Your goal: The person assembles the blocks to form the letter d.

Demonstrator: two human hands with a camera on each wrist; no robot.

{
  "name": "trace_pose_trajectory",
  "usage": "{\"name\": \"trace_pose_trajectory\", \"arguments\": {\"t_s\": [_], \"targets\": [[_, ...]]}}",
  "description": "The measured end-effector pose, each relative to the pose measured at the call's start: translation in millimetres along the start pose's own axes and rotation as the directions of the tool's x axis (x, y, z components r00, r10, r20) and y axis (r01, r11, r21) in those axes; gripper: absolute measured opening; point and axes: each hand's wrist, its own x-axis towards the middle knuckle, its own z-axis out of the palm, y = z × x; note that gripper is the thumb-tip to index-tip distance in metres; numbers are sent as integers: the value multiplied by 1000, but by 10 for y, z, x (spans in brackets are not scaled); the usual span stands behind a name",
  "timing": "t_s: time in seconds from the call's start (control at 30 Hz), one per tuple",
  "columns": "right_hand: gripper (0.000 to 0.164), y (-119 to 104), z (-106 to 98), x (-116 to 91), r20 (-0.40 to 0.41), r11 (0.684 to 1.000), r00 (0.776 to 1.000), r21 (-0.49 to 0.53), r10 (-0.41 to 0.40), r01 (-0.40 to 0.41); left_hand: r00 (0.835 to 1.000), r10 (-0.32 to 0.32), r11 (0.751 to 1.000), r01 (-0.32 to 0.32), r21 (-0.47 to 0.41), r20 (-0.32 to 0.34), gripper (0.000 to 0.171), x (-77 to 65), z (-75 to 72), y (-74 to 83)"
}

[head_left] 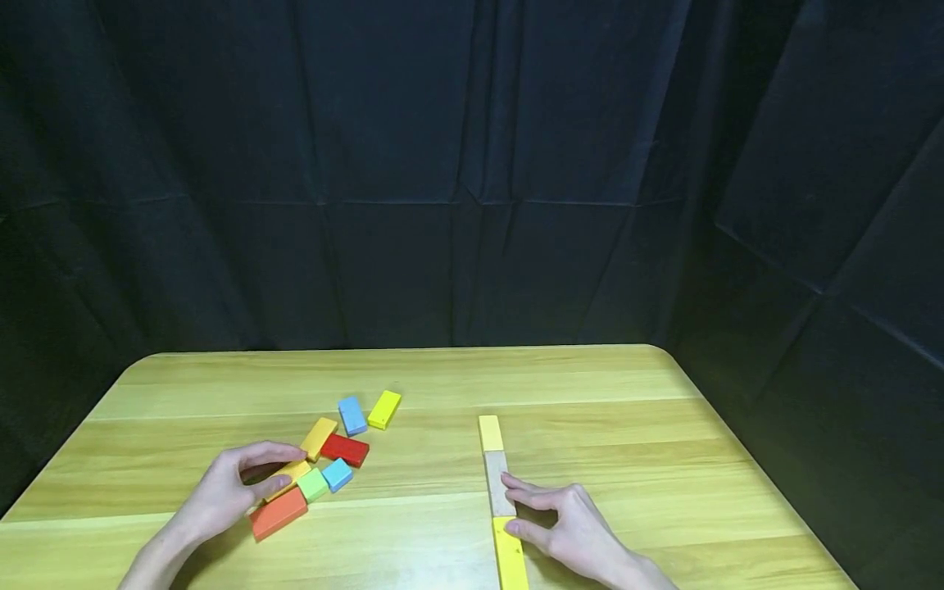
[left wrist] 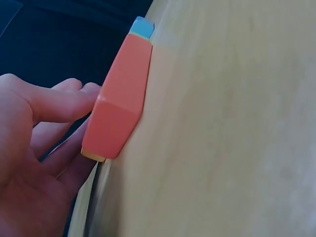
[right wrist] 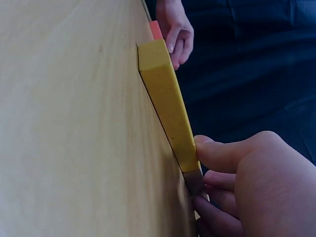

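Observation:
My left hand (head_left: 224, 492) pinches an orange-yellow block (head_left: 295, 474) between thumb and fingers, within a cluster of blocks on the left. Right by the thumb lies an orange-red block (head_left: 279, 515), which hides most of the held one in the left wrist view. A light green block (head_left: 313, 485) and a small blue block (head_left: 338, 475) adjoin it. At the right, three blocks form a line end to end: pale yellow (head_left: 490, 433), grey (head_left: 497, 483) and bright yellow (head_left: 510, 553). My right hand (head_left: 571, 528) touches this line, fingertips at the grey block and thumb on the bright yellow one.
Beyond the left hand lie a second orange-yellow block (head_left: 319, 438), a red block (head_left: 345, 450), another blue block (head_left: 352, 415) and a yellow block (head_left: 384, 410). The wooden table (head_left: 627, 426) has rounded far corners, with dark curtains (head_left: 472, 180) behind and beside it.

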Motion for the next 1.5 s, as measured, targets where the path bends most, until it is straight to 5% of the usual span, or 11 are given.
{"name": "trace_pose_trajectory", "arguments": {"t_s": [0.4, 0.73, 1.07, 1.27, 1.5], "targets": [[44, 3, -1, -7, -4, 1000, 1000, 8, -7, 7, 998, -56, 998, 57, -19, 41, 36, -10, -76, -52], [43, 2, -2, -10, -7, 1000, 1000, 5, -14, 14, 998, -25, 999, 27, 26, -55, 38, -51, -169, -119], [44, 11, 4, -8, -8, 1000, 1000, -6, -14, 14, 993, -55, 996, 63, 66, -106, 43, -94, -287, -181], [44, 2, 3, -5, -2, 1000, 1000, -6, -5, 5, 993, -117, 993, 117, 28, -26, 53, -149, -413, -234], [43, 1, 1, -9, -4, 1000, 1000, -2, -6, 6, 971, -224, 974, 225, 5, 84, 65, -179, -508, -268]]}}
